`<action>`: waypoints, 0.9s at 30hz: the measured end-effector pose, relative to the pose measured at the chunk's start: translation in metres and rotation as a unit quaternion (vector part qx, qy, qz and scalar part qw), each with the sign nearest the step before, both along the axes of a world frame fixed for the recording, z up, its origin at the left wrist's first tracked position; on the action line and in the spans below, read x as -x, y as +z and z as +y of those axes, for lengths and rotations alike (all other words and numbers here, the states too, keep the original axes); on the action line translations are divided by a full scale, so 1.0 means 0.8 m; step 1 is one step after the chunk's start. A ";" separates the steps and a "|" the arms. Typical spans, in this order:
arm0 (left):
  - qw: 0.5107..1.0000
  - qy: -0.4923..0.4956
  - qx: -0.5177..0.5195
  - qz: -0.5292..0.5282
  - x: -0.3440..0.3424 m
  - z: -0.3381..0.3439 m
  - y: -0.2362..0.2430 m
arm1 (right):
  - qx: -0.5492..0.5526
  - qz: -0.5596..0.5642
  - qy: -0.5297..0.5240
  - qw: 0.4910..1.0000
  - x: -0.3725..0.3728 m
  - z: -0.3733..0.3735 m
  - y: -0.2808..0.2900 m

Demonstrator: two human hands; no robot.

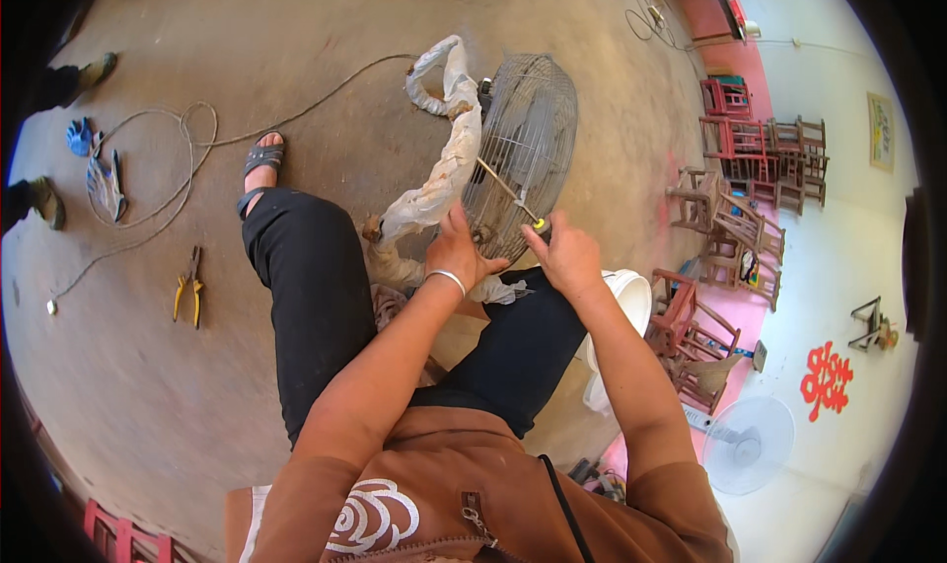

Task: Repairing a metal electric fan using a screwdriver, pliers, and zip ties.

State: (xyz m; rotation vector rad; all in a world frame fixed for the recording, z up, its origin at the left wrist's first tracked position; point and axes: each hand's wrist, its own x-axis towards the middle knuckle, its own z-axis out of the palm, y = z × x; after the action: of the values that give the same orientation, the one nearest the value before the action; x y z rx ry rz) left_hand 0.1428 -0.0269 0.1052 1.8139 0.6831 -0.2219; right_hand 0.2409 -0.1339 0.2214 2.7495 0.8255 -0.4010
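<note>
A fan with a grey wire cage (523,119) lies between my knees, with a curved frame (444,158) wrapped in crumpled white material along its left side. My left hand (454,252) grips the fan's lower part where the cage meets the wrapped frame; exactly which part is under my fingers is unclear. My right hand (564,255) is closed on the yellow-and-black handle of a long screwdriver (513,190), whose shaft reaches up-left across the cage toward the frame. Its tip is hard to make out.
Pliers (195,287), gloves (104,181) and looped cable (182,114) lie on the concrete floor (148,385). Another person's shoes (44,198) are at the left. A white bucket (627,301) is beside my right leg. Stacked chairs (730,139) and a standing fan (750,445) line the right wall.
</note>
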 end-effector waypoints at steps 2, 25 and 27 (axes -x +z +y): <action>1.000 -0.009 -0.015 -0.006 0.000 -0.001 -0.003 | -0.053 -0.010 -0.006 0.999 -0.002 -0.006 -0.009; 0.999 0.009 -0.036 -0.001 -0.002 0.002 -0.009 | -0.323 0.442 -0.402 0.733 0.119 -0.069 -0.010; 0.999 0.033 -0.037 -0.021 0.000 0.002 -0.012 | -0.379 0.431 -0.394 0.718 0.150 -0.067 -0.028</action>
State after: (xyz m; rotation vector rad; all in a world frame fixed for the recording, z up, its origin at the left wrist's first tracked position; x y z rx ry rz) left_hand 0.1429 -0.0250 0.0953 1.8583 0.7274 -0.1158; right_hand 0.1210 -0.1872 0.1986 3.5160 -0.2872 -2.0201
